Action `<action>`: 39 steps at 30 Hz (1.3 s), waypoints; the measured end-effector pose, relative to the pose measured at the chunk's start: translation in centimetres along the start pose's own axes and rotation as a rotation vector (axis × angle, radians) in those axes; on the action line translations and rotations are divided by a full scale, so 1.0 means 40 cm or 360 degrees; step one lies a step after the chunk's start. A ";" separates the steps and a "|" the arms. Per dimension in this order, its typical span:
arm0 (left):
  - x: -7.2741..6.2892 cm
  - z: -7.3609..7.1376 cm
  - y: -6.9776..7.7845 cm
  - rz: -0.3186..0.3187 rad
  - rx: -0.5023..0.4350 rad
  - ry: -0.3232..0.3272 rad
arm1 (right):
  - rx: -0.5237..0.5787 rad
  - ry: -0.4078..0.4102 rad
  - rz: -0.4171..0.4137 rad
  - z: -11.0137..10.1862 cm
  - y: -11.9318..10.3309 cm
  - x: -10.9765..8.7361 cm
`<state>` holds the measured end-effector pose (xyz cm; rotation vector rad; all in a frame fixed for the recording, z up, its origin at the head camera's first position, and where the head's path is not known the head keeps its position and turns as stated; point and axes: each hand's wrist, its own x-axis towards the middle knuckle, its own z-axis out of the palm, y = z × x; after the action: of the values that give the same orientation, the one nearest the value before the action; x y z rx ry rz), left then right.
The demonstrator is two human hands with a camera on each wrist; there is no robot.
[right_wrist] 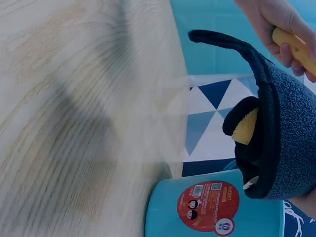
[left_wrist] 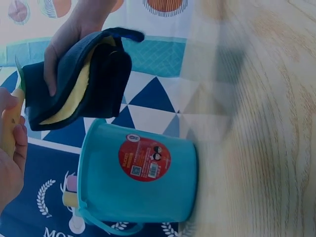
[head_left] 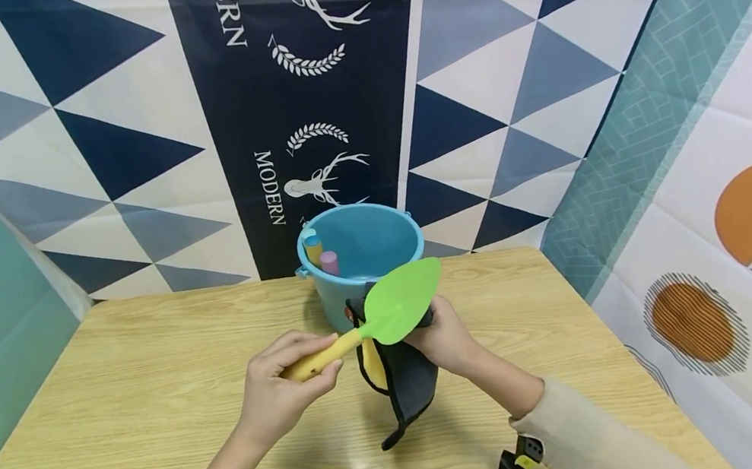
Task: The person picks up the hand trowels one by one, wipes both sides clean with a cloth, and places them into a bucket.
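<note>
My left hand grips the yellow handle of a small toy trowel, its leaf-shaped green blade tilted up to the right. A folded, plush microfiber cloth hangs from my right hand, which grips its upper part. The cloth is dark grey-blue with black edging and a yellow inner side. In the head view the blade covers part of the cloth and some right fingers; whether blade and cloth touch, I cannot tell. Both are held above the table, in front of a blue bucket.
The bucket stands at the back of the wooden table, near the patterned wall covering. Inside it, yellow and pink rod ends lean against the left rim. A red round label marks its front. A black wrist device is by the right sleeve.
</note>
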<state>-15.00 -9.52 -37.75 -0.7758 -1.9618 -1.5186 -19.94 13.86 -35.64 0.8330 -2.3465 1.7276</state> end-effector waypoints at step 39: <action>-0.005 -0.012 -0.022 -0.0094 0.0078 0.0150 | 0.0147 0.0324 0.0210 -0.011 -0.018 0.022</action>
<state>-15.47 -10.18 -38.38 -0.6196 -1.9603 -1.5074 -20.44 13.79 -34.54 0.4957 -2.2469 1.8850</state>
